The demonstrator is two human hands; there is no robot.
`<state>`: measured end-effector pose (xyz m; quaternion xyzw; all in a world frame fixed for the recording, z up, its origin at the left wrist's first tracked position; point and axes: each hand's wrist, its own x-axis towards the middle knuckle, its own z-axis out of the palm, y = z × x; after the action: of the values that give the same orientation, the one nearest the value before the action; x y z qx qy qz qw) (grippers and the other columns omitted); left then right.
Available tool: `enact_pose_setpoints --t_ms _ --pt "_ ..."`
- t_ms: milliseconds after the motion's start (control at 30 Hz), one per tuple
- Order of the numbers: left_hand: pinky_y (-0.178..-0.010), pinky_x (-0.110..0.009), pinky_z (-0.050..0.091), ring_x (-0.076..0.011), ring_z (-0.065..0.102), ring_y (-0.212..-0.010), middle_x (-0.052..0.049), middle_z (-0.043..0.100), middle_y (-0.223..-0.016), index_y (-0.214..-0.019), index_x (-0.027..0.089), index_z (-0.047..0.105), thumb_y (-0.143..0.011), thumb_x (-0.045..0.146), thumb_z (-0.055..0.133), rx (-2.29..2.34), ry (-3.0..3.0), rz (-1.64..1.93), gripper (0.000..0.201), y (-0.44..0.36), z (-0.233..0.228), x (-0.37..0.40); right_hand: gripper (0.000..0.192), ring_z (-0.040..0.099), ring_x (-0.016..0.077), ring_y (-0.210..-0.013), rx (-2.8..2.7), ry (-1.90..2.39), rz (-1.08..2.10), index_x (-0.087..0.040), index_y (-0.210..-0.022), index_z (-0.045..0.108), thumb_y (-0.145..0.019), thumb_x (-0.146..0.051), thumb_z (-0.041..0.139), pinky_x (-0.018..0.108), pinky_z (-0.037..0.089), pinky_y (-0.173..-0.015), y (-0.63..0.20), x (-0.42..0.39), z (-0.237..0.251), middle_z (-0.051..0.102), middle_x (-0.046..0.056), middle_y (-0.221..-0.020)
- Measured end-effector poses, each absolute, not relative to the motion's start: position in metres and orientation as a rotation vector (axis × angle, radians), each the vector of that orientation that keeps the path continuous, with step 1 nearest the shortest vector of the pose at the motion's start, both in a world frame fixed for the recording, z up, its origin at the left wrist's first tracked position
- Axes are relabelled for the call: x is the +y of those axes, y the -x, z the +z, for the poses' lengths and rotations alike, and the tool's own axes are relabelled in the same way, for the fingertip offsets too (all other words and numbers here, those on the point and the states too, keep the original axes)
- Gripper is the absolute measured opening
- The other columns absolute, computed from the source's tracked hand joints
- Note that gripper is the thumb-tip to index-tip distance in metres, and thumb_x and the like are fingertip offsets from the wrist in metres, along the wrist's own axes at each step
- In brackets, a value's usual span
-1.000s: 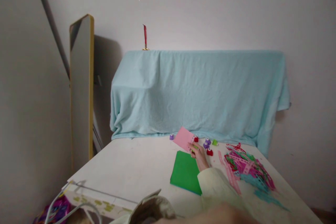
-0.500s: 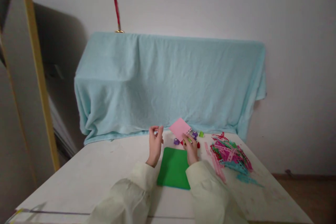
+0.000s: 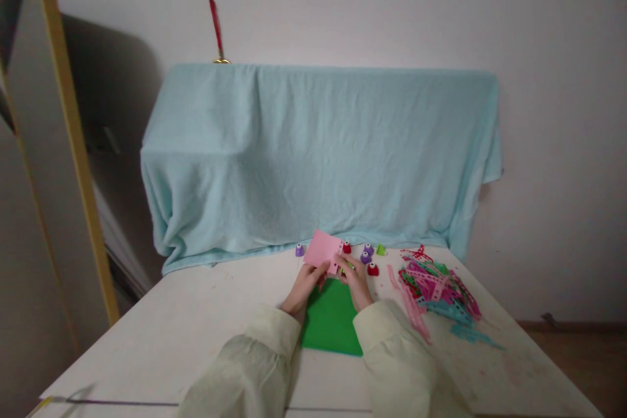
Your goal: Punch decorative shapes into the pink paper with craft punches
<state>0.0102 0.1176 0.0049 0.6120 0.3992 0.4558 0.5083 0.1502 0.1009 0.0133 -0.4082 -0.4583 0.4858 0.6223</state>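
A pink square sheet (image 3: 323, 248) with a row of small dark holes along its right edge is held up at a tilt. My left hand (image 3: 311, 281) pinches its lower edge between thumb and fingers. At the sheet's lower right corner, my right hand (image 3: 353, 277) is closed around a small green piece (image 3: 345, 270) that looks like a paper punch, mostly hidden by the fingers. Beneath both hands lies a stack of green sheets (image 3: 330, 323), with a blue edge showing at the bottom.
Small one-eyed pieces stand behind the hands: purple (image 3: 300, 249), red (image 3: 373, 269) and green (image 3: 381, 249). To the right is a heap of coloured, hole-punched strips (image 3: 435, 287). A light blue cloth (image 3: 318, 157) covers something at the table's (image 3: 196, 326) back.
My left hand has come in from the left and taken hold of the pink sheet's lower edge. The sheet has shifted slightly left and down, uncovering a red piece behind it.
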Motion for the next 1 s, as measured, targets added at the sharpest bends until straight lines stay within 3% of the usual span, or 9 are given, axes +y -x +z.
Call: enact_pose_setpoints --t_ms 167,267,500,667,800,1000 --pt "-0.046 -0.021 0.031 -0.0093 0.044 -0.040 0.001 0.046 -0.041 -0.053 0.014 0.051 -0.077 0.064 0.046 1.109 -1.509 1.238 0.056 -0.008 -0.008 0.122 0.049 0.027 0.0059 -0.035 -0.886 0.917 1.294 -0.018 -0.080 0.056 -0.071 -0.067 0.052 0.022 0.015 -0.036 -0.156 0.107 0.017 0.048 -0.004 -0.055" --pt "-0.047 -0.021 0.031 -0.0097 0.044 -0.042 0.001 0.046 -0.041 -0.052 0.015 0.051 -0.078 0.065 0.044 1.230 -1.496 1.310 0.057 -0.006 -0.013 0.124 0.047 0.029 0.0064 -0.034 -0.766 0.872 1.372 -0.020 -0.087 0.054 -0.073 -0.064 0.049 0.022 0.015 -0.034 -0.160 0.111 0.016 0.047 -0.004 -0.056" --pt "-0.046 -0.022 0.030 -0.0116 0.044 -0.041 0.001 0.046 -0.040 -0.056 0.014 0.055 -0.076 0.067 0.044 1.356 -1.456 1.351 0.058 -0.004 -0.011 0.122 0.033 0.037 0.0064 -0.042 -0.704 0.768 1.355 -0.023 -0.089 0.052 -0.067 -0.044 0.063 0.018 0.017 -0.035 -0.156 0.113 0.008 0.048 -0.005 -0.065" --pt "-0.045 -0.023 0.031 -0.0125 0.045 -0.041 0.001 0.047 -0.040 -0.058 0.014 0.058 -0.077 0.065 0.044 1.370 -1.450 1.355 0.056 -0.004 -0.007 0.119 0.046 0.036 0.0063 -0.040 -0.834 0.793 1.328 -0.021 -0.087 0.053 -0.073 -0.065 0.053 0.019 0.017 -0.035 -0.150 0.109 0.011 0.053 -0.002 -0.066" --pt "-0.045 -0.023 0.031 -0.0128 0.045 -0.041 0.001 0.046 -0.040 -0.065 0.012 0.062 -0.079 0.062 0.044 1.354 -1.516 1.317 0.055 -0.006 -0.004 0.116 0.060 0.024 0.0054 -0.033 -0.898 0.877 1.354 -0.019 -0.073 0.053 -0.073 -0.077 0.037 0.020 0.015 -0.035 -0.152 0.110 0.010 0.039 -0.006 -0.047" --pt "-0.043 -0.022 0.028 -0.0116 0.043 -0.042 0.002 0.046 -0.043 -0.073 0.011 0.064 -0.077 0.061 0.049 1.287 -1.598 1.232 0.053 -0.009 -0.001 0.111 0.065 0.016 0.0057 -0.030 -0.850 0.944 1.496 -0.021 -0.057 0.045 -0.070 -0.082 0.028 0.020 0.012 -0.032 -0.161 0.121 0.003 0.023 -0.009 -0.037"
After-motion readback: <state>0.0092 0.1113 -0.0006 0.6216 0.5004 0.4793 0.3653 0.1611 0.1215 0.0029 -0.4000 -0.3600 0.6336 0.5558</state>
